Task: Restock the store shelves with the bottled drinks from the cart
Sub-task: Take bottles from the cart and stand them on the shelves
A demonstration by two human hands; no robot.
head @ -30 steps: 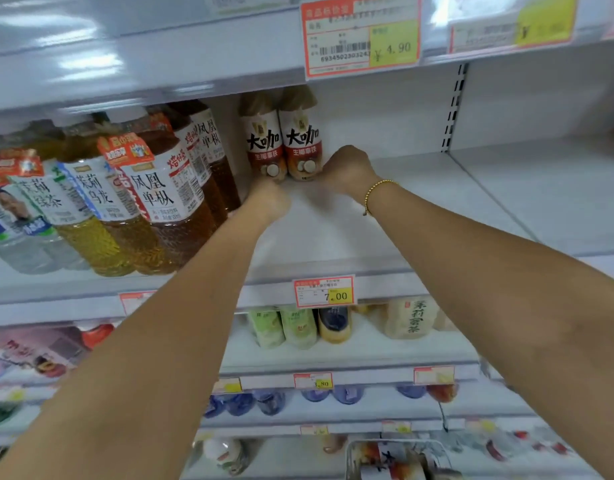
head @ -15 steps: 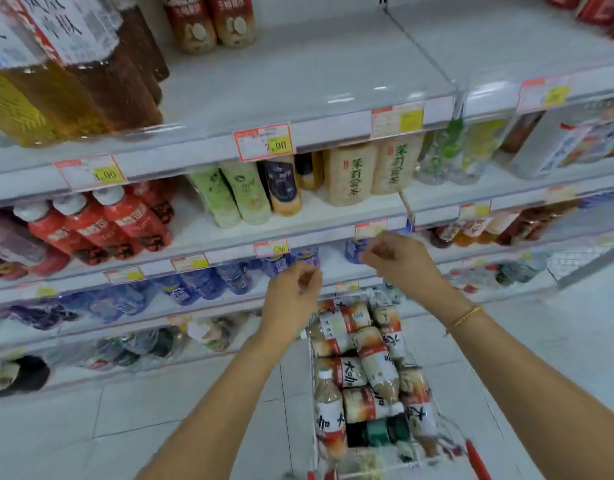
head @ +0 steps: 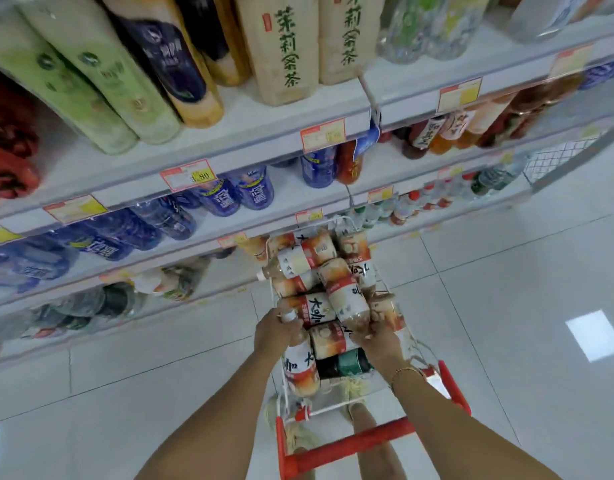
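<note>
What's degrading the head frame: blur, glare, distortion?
Head view: wide-angle bowing curves the white shelf edges; white glossy floor tiles carry a bright ceiling-light reflection; shelf bottles at the left edge are smeared; both hands, left and right, on brown milk-tea bottles, are fairly sharp.

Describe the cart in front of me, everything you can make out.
The cart is a small white wire basket with a red push bar across its near end and red corner pieces. It stands on the pale tiled floor, its far end against the lowest shelf. Brown milk-coffee bottles with white and orange labels lie piled in it on their sides, plus one dark green-labelled bottle. The left hand and right hand both reach into it, each on a bottle.
</note>
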